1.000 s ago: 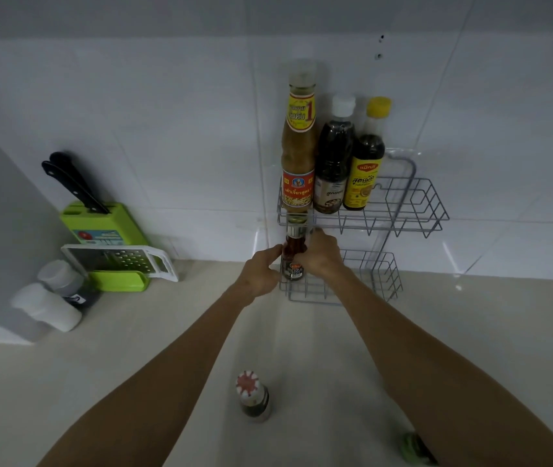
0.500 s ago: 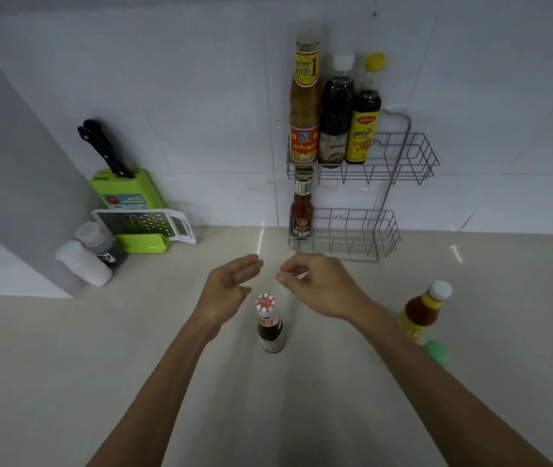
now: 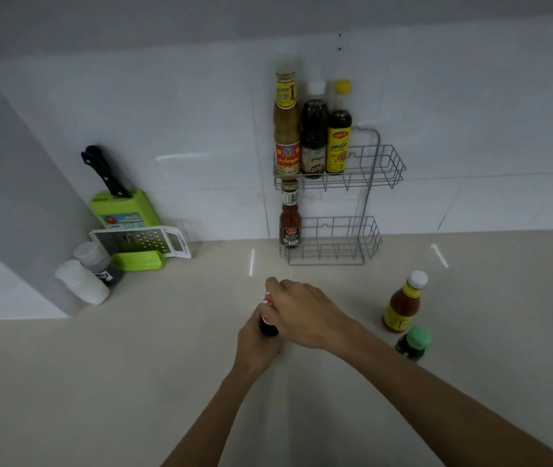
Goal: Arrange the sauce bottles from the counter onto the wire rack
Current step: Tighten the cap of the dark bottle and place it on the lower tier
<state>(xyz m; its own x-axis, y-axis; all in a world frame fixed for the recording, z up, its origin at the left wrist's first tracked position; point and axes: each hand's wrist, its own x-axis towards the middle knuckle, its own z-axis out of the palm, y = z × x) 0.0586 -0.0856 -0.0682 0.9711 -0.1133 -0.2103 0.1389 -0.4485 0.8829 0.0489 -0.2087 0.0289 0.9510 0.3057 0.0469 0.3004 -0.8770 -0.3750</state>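
A two-tier wire rack (image 3: 383, 170) hangs on the tiled wall. Its upper shelf holds a tall tan sauce bottle (image 3: 287, 129), a dark bottle with a white cap (image 3: 314, 136) and a dark bottle with a yellow cap (image 3: 338, 136). A small red sauce bottle (image 3: 290, 220) stands at the left of the lower shelf. On the counter, a small dark bottle with a red-and-white cap (image 3: 267, 315) is mostly hidden between my hands. My left hand (image 3: 256, 345) wraps its body and my right hand (image 3: 305, 315) covers its top. An orange sauce bottle (image 3: 403, 303) and a green-capped bottle (image 3: 415, 343) stand to the right.
At the left, a green knife block (image 3: 123, 210) with a black-handled knife (image 3: 103, 170), a white grater (image 3: 143, 241) and two white-capped shakers (image 3: 83, 279) sit against a grey wall panel. The pale counter (image 3: 133, 382) stretches toward me.
My hands left the red bottle on the lower shelf, drew back over the counter and closed around the small red-and-white-capped bottle. The view tilted down and back.
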